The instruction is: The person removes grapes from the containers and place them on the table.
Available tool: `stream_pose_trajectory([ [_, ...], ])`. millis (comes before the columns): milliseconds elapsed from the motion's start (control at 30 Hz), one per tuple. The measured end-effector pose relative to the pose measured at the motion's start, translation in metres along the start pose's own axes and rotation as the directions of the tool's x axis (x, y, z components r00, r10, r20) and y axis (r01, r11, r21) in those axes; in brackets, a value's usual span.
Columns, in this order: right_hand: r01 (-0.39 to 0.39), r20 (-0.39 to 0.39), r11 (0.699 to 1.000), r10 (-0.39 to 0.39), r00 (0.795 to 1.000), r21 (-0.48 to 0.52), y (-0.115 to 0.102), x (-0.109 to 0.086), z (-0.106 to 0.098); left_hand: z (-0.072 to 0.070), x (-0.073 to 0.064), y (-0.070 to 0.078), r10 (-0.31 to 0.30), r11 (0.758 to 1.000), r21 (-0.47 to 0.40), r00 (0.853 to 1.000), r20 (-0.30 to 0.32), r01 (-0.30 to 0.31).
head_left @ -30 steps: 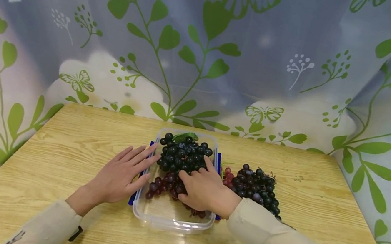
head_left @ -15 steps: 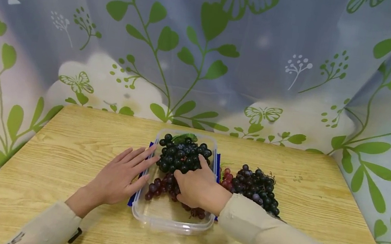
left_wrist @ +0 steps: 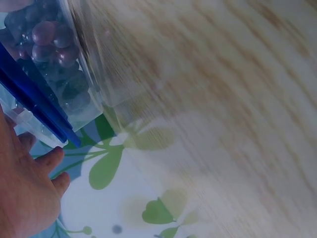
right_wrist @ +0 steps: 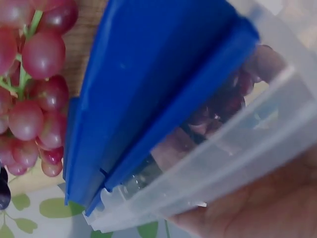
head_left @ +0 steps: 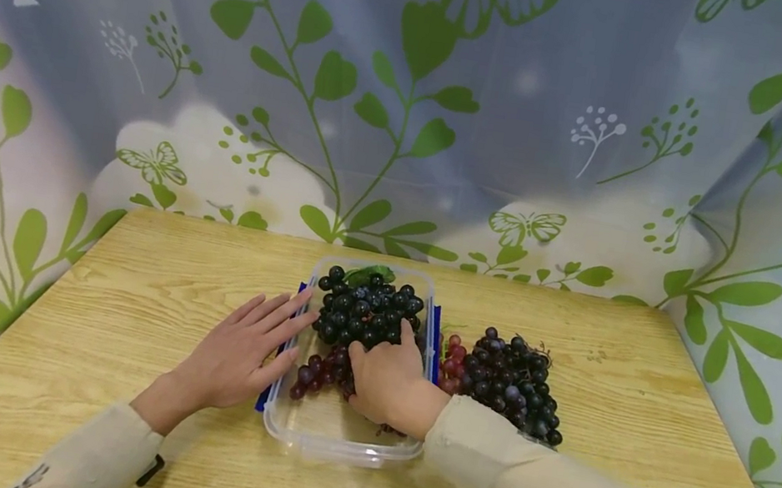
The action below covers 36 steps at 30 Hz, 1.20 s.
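A leaf-print curtain (head_left: 413,95) hangs behind my wooden surface (head_left: 124,305). At the centre sits a clear box (head_left: 339,439) with blue clips (head_left: 265,394). My left hand (head_left: 238,352) lies flat at its 9 o'clock side, grip spread, fingertips touching the rim. My right hand (head_left: 386,378) is inside the box, grip curled down onto the red grapes (head_left: 319,372). Dark grapes (head_left: 366,312) fill the box's 12 o'clock end. Another bunch (head_left: 508,375) lies on the surface at 3 o'clock, just beside the box.

Left of the clear container (head_left: 341,439) bare table (head_left: 125,297) lies open; right side blocked by grape bunch (head_left: 508,375).
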State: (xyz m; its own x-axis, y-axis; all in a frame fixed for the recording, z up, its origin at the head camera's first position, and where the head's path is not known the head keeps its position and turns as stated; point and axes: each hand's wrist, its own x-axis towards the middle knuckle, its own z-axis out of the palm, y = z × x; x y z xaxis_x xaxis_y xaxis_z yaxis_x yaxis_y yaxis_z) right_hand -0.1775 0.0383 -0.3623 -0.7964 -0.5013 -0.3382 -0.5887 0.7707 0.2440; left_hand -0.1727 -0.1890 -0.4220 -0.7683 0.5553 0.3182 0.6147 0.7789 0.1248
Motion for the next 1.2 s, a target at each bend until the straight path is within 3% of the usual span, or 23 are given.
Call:
stream_pose_trajectory([
  [233, -0.052, 0.001, 0.998, 0.052, 0.999, 0.04, -0.004, 0.001, 0.007, 0.0, -0.001, 0.001, -0.011, 1.0, -0.003, 1.0, 0.01, 0.011],
  [467, -0.062, -0.033, 0.998, 0.062, 0.998, -0.002, -0.009, -0.002, 0.01, 0.0, -0.002, 0.002, -0.023, 1.0, -0.006, 1.0, 0.012, 0.023],
  [667, -0.076, -0.017, 0.996, 0.075, 0.997, -0.047, -0.011, -0.001, 0.011, 0.0, -0.002, 0.002, -0.021, 1.0, -0.004, 1.0, 0.015, 0.021],
  [900, -0.041, -0.068, 0.997, 0.036, 0.997, -0.069, -0.008, 0.003, 0.013, -0.001, -0.001, 0.002, -0.022, 1.0, -0.01, 1.0, 0.015, 0.022],
  [1200, -0.001, -0.141, 1.0, 0.003, 0.99, 0.014, 0.002, 0.006, 0.017, -0.001, 0.0, 0.001, -0.017, 1.0, -0.004, 1.0, 0.012, 0.018],
])
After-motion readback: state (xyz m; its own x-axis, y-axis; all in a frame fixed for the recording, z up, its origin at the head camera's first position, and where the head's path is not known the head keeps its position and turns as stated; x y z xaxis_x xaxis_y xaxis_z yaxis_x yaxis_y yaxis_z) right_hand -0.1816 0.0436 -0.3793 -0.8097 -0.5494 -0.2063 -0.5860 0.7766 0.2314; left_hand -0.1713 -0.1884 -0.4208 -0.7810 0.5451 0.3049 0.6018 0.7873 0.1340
